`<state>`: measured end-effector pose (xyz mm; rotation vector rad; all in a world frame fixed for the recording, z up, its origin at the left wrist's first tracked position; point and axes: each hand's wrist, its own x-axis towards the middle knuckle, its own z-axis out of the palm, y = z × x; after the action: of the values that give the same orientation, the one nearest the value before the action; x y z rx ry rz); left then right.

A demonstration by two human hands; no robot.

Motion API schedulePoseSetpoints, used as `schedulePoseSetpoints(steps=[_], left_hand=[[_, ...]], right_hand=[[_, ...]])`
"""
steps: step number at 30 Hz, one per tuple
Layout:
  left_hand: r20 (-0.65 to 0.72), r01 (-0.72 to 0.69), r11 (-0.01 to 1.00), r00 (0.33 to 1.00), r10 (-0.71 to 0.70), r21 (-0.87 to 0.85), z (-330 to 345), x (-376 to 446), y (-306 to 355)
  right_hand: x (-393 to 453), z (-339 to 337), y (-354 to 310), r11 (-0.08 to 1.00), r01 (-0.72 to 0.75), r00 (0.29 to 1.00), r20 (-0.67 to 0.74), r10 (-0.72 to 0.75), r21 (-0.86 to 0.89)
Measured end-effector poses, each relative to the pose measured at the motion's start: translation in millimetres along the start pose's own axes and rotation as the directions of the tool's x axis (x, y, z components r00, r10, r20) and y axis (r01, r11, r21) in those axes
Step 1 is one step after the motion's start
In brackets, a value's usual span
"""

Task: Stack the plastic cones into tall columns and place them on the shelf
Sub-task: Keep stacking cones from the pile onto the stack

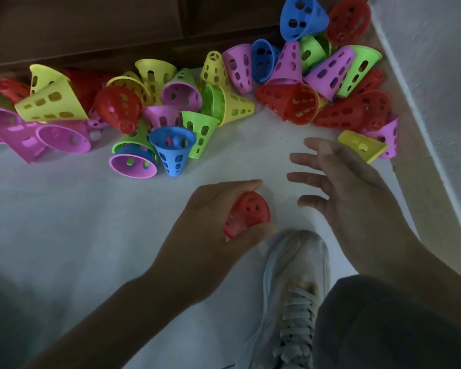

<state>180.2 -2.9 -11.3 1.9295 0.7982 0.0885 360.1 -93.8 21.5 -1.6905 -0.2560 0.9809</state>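
Several perforated plastic cones in red, yellow, pink, green and blue lie jumbled across the far side of the white floor (64, 209). My left hand (210, 225) grips a red cone (246, 213) above the floor, fingers and thumb curled round it, its wide mouth facing right. Just to the right, my right hand (343, 187) hovers with fingers spread and holds nothing. A yellow cone (362, 148) lies on its side just beyond the right hand's fingertips. A blue cone (172, 149) stands mouth-up at the front of the middle heap.
Dark wooden furniture (91, 27) runs along the back behind the cones. A white wall (437, 89) closes the right side. My pale laced shoe (296, 288) and grey trouser leg (383, 328) are at the lower right.
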Motion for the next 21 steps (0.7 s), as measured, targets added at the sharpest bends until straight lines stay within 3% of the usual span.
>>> schedulePoseSetpoints(steps=[8,13,15,18,21], left_hand=[[-0.045,-0.056,0.998,0.998,0.054,-0.031,-15,10,6],[-0.176,-0.120,0.993,0.977,0.119,0.010,-31,37,5],[-0.241,-0.135,0.988,0.959,0.148,0.070,-36,52,1],[-0.297,-0.110,0.963,0.937,0.183,0.246,-43,76,-12],[-0.289,-0.030,0.909,0.943,0.164,0.417,-49,101,-26]], right_hand=[[16,-4,3,0.987,0.075,0.995,-0.049,-0.082,-0.144],[48,-10,7,0.896,0.203,0.974,-0.013,-0.226,-0.395],[65,-16,11,0.768,0.279,0.947,0.031,-0.321,-0.576],[89,-24,15,0.468,0.397,0.864,0.150,-0.480,-0.790],[113,-33,18,0.229,0.370,0.823,0.202,-0.531,-0.900]])
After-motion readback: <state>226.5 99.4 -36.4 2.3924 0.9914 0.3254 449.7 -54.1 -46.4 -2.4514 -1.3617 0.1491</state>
